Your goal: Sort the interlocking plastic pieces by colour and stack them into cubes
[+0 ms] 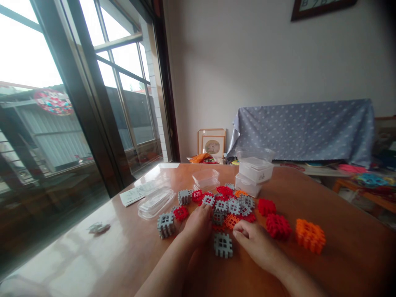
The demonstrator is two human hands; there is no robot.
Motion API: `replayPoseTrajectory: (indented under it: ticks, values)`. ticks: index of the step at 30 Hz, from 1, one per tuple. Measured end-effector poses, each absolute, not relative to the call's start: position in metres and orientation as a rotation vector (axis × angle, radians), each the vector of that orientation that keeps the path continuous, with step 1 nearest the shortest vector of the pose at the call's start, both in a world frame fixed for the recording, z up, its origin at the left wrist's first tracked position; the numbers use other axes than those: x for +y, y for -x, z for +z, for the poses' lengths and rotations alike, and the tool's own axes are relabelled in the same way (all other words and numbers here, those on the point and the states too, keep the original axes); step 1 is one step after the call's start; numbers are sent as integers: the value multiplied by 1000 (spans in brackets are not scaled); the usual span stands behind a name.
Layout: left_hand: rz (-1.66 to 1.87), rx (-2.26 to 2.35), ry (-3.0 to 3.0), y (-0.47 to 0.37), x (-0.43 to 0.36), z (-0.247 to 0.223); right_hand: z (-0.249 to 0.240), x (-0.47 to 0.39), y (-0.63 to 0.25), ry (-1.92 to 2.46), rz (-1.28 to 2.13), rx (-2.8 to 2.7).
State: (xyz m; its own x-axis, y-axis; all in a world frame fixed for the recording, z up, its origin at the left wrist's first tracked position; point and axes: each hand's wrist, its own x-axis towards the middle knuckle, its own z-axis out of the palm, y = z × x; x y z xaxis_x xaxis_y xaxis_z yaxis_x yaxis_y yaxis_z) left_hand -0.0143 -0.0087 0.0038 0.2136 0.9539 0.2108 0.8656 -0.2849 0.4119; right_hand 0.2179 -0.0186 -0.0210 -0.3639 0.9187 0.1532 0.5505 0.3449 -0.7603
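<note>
My left hand point(199, 220) reaches into the pile of grey, red and orange plastic pieces point(234, 206), its fingertips at a grey piece point(208, 200); the fingers are partly hidden, so a grip cannot be made out. My right hand point(249, 237) has its fingers curled beside an orange piece point(232, 222) at the pile's near edge; what it holds, if anything, is too small to tell. Between the hands lies a grey stack point(223, 245). A taller grey stack point(166, 225) and a red piece point(181, 213) are left of my left hand.
Red stacks point(278, 226) and an orange stack point(310, 235) stand at the right. Behind the pile are stacked clear boxes point(256, 170) and an open clear container point(206, 179). Clear lids point(156, 203), papers point(136, 194) and a small plastic bag point(98, 228) lie on the left.
</note>
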Motion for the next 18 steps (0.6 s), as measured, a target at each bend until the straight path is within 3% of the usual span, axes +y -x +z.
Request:
replayPoseTrajectory:
  ticks: [18]
  values:
    - [572,1815,-2258,19,-3,-7,-12,-24,-216,1279,819,-2031]
